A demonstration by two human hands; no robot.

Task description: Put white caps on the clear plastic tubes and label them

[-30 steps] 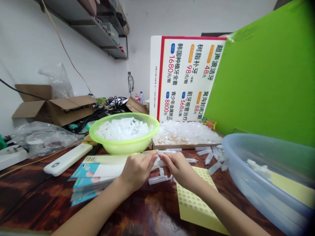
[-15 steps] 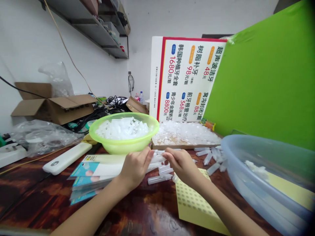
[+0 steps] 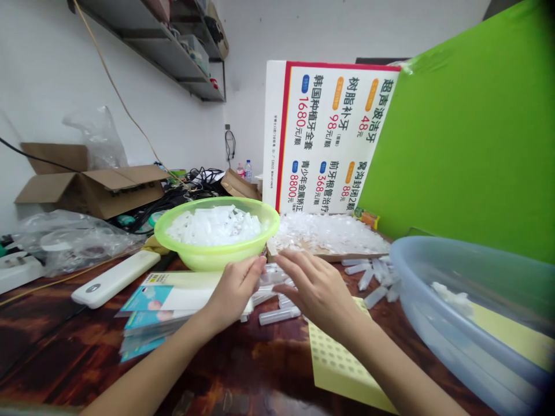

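My left hand is closed, thumb against fingers, on a clear plastic tube, whose end shows below the fist. Most of that tube is hidden by the fingers. Just to the right, my right hand is open, its fingers apart and pointing toward the left hand. Below and between the hands lie several loose clear tubes on the dark wooden table. Under the right forearm is a yellow block with rows of round holes or dots on top.
A green bowl of clear plastic pieces stands behind the left hand. A cardboard tray of small white pieces lies behind the right. More tubes and a big blue basin are at right. Printed packets and a power strip lie left.
My hands were pinching close together at a tube. My right hand has let go and its fingers have spread; the left has shifted slightly down and left, still closed.
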